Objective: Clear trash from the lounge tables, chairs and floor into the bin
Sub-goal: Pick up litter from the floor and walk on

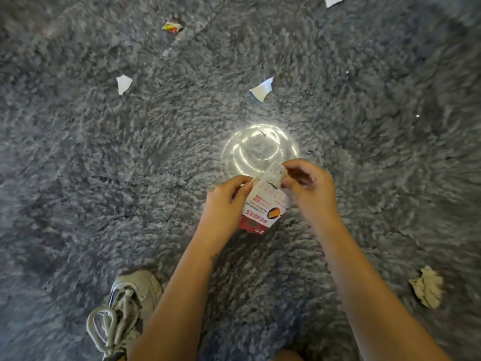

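Note:
Over a shaggy grey carpet (78,165) I hold a white and red food wrapper (264,204) with both hands. My left hand (226,201) grips its left edge. My right hand (309,188) pinches its top right corner. Just beyond the wrapper a clear plastic lid or cup (260,149) lies on the carpet, glinting. Loose trash lies around: a white paper scrap (123,84) at the left, another white scrap (262,89) in the middle, a yellow and red candy wrapper (171,26) far back, and a crumpled beige paper ball (428,286) at the right.
My beige laced shoe (127,306) stands on the carpet at the lower left. A further white scrap (334,0) shows at the top edge. No bin is in view.

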A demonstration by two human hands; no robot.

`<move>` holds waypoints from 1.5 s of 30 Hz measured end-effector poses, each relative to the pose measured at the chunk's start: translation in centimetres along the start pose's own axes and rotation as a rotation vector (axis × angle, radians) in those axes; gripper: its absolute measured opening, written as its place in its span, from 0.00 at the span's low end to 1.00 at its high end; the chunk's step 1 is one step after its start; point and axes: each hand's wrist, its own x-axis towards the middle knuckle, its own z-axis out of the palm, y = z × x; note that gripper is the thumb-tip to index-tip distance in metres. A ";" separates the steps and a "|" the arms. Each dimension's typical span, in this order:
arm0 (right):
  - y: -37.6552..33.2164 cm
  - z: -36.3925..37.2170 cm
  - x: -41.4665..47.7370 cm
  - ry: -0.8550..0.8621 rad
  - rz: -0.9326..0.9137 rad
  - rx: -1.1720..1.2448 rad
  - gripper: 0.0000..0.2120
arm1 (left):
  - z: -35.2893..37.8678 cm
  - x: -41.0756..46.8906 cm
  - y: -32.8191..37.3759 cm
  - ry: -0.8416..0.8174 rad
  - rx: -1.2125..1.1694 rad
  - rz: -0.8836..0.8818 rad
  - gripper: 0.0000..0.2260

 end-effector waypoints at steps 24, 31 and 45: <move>12.7 -21.0 -10.4 0.702 0.250 0.075 0.13 | 21.9 -1.7 6.8 -0.367 -0.006 0.240 0.09; 21.8 -23.8 -15.5 0.736 0.434 -0.101 0.17 | 28.7 -4.2 3.6 -0.456 0.017 0.257 0.09; 17.7 -20.3 -14.4 0.802 0.285 -0.074 0.11 | 26.1 -4.3 1.1 -0.380 -0.001 0.149 0.08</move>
